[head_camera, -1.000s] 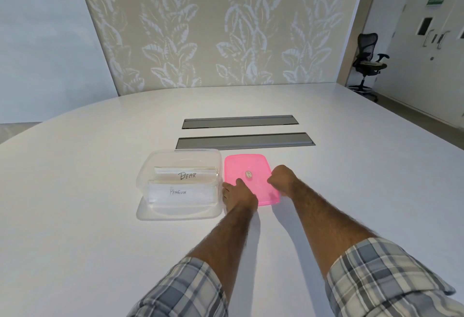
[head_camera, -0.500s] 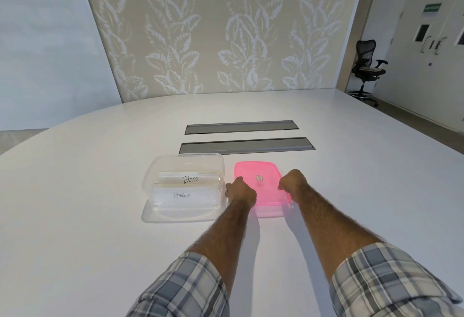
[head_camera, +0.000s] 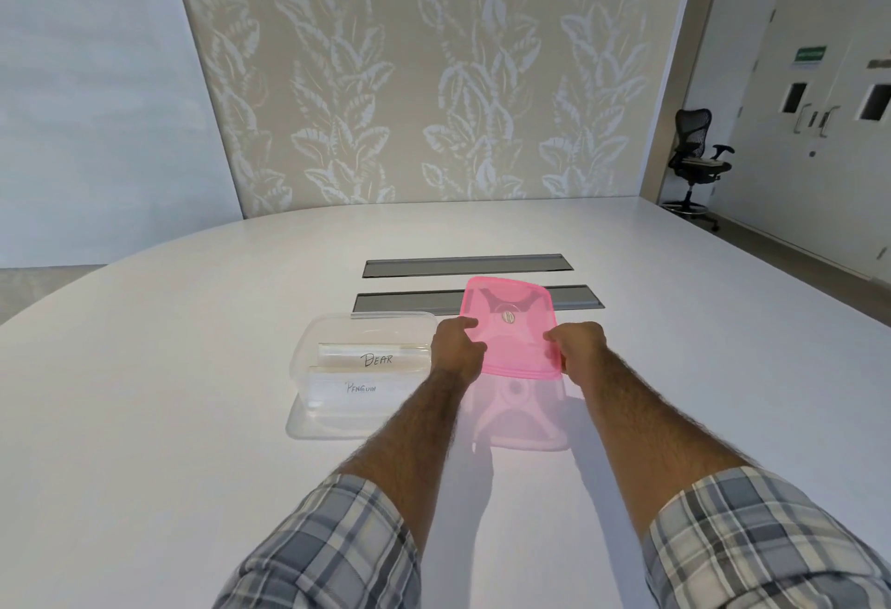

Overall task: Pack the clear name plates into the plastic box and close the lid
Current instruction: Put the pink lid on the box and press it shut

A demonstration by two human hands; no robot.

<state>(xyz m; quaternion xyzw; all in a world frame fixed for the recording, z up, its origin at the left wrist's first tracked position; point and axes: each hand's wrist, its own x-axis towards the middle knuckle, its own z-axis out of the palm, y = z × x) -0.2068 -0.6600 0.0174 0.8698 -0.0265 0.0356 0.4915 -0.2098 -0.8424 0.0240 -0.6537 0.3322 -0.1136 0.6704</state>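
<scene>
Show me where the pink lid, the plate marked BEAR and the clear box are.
pink lid (head_camera: 506, 343): head view, middle of its panel.
BEAR name plate (head_camera: 376, 357): head view, on its handwritten label.
clear plastic box (head_camera: 301, 357): head view, its left wall.

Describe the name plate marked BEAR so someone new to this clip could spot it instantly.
On the white table, find the clear plastic box left of the pink lid both hands hold. Two clear name plates stand inside; the BEAR plate is the farther one, behind the PENGUIN plate.
</scene>
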